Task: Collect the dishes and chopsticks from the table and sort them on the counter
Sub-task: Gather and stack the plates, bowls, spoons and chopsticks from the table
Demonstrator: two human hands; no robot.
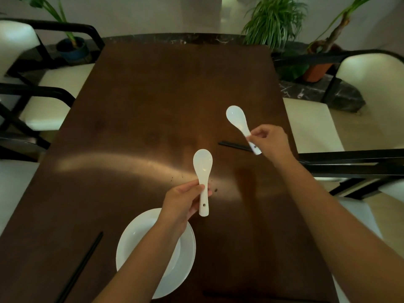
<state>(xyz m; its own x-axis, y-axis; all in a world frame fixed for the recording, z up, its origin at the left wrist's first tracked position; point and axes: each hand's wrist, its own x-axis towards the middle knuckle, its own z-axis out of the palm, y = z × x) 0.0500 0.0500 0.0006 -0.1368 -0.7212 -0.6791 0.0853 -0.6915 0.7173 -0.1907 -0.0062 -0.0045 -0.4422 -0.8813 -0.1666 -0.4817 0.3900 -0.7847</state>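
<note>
My left hand [181, 201] grips a white ceramic spoon [202, 169] by its handle, bowl pointing away, above the dark wooden table [153, 101]. My right hand [270, 142] pinches a second white spoon [237, 119] by its handle, raised over the table's right side. Under my left forearm sits a stack of white plates [185, 265] near the front edge. One pair of black chopsticks [234, 145] lies just left of my right hand. Another pair [82, 265] lies at the front left. A third dark pair [240, 295] shows faintly at the bottom edge.
White-cushioned chairs with black frames stand on the left [32, 106] and on the right [358, 154]. Potted plants [273, 20] line a dark marble ledge behind the table's far end. A few dark crumbs [215, 190] dot the table near the left spoon.
</note>
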